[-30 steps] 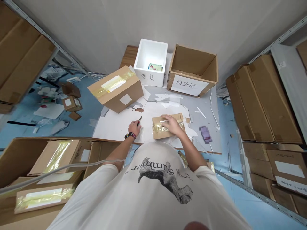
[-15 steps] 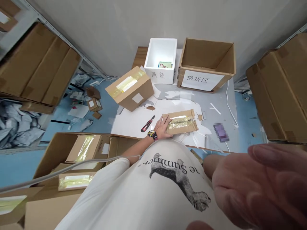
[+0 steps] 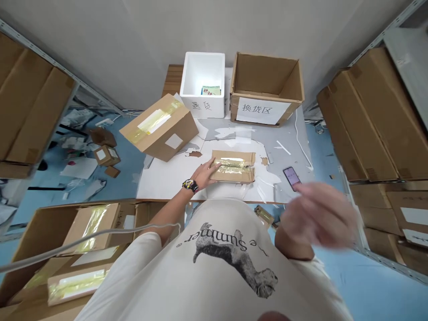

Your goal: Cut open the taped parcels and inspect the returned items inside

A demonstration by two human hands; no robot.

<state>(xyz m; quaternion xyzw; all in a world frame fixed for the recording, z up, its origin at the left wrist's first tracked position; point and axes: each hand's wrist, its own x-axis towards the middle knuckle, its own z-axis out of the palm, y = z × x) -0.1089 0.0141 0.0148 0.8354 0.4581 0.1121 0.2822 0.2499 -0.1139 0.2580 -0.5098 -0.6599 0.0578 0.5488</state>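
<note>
Pressing on the taped cardboard packet atop the counter, the spread left hand could let it slide, while the blurred right hand, its shape unclear, might clip the nearby phone.

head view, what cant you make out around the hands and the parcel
right hand: motion blur in the head view hides its fingers and whether it holds anything.
parcel: the left hand hides part of its end, and its underside is out of sight.
phone: the screen is too small to read.
card in the foam box: its print is too small to read.
</note>
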